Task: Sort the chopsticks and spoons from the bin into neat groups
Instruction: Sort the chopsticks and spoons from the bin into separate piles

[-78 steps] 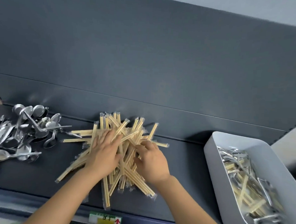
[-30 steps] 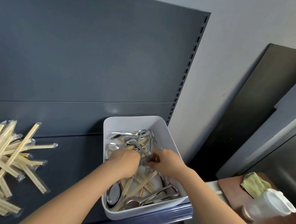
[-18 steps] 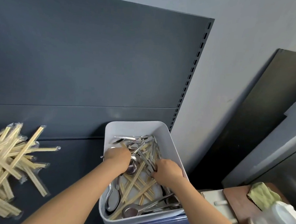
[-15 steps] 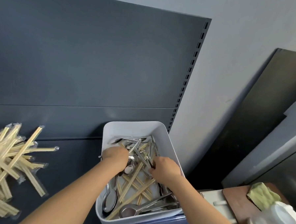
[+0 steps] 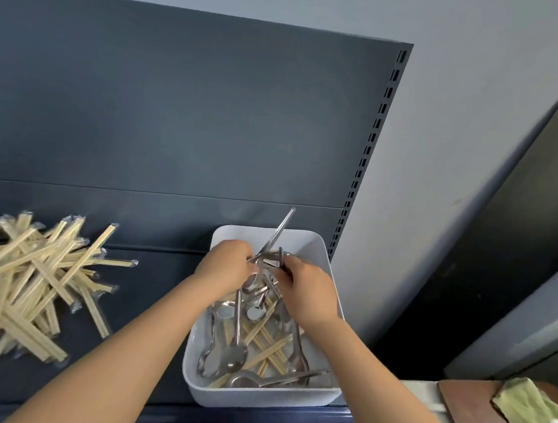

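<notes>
One white bin sits on the dark shelf. Two hands meet over its far half. The left hand and the right hand each have their grip curled tight around a small bunch of spoons, with one handle poking up past the bin's far rim. At least five more spoons lie inside the bin on loose chopsticks, which are too crossed to count. Left of the bin lies one chopstick heap, each pair wrapped.

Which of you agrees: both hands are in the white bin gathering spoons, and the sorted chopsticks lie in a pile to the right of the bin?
One detail is wrong. The head view shows the left hand and right hand in the white bin gathering spoons, but the chopstick pile lies to the left of the bin, not the right.
</notes>
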### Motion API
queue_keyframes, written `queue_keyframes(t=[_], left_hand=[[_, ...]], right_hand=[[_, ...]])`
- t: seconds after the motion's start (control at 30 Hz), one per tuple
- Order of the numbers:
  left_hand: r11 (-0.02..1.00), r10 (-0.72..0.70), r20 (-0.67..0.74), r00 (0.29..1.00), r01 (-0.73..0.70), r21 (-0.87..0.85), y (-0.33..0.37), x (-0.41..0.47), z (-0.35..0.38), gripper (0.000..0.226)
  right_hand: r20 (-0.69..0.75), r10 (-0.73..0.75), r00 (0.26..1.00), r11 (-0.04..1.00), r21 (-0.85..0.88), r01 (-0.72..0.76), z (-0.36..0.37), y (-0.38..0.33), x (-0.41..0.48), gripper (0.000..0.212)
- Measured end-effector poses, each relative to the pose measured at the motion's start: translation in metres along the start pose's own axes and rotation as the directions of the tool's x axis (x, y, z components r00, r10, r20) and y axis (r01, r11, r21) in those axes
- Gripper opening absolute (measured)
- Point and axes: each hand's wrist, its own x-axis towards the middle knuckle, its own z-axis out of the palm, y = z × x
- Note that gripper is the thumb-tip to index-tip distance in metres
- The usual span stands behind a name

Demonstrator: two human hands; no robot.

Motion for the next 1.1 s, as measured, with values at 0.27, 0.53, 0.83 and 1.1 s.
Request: queue_keyframes(t=[0.27, 0.53, 0.83, 1.1], left_hand=[[0.976, -0.076, -0.27, 0.96, 0.016, -0.215, 0.004, -0.041, -0.033, 0.031], [0.941, -0.176, -0.409, 0.895, 0.031, -0.337, -0.01, -0.079, -0.058, 0.028], [0.855, -0.339, -0.534, 0.775, 0.017, -0.518, -0.069, -0.11, -0.095, 0.027], [0.805, -0.415, -0.583, 0.698, -0.017, -0.593, -0.157, -0.145, -0.137, 0.027]], right_hand=[[-0.2, -0.151, 0.968, 0.974, 0.139, 0.181, -0.008, -0.027, -0.001, 0.03], [-0.241, -0.365, 0.899, 0.896, 0.171, 0.41, 0.001, -0.059, -0.004, 0.033], [-0.227, -0.599, 0.768, 0.744, 0.198, 0.638, 0.016, -0.129, 0.002, 0.03], [-0.123, -0.67, 0.732, 0.71, 0.179, 0.681, 0.059, -0.231, 0.007, 0.021]])
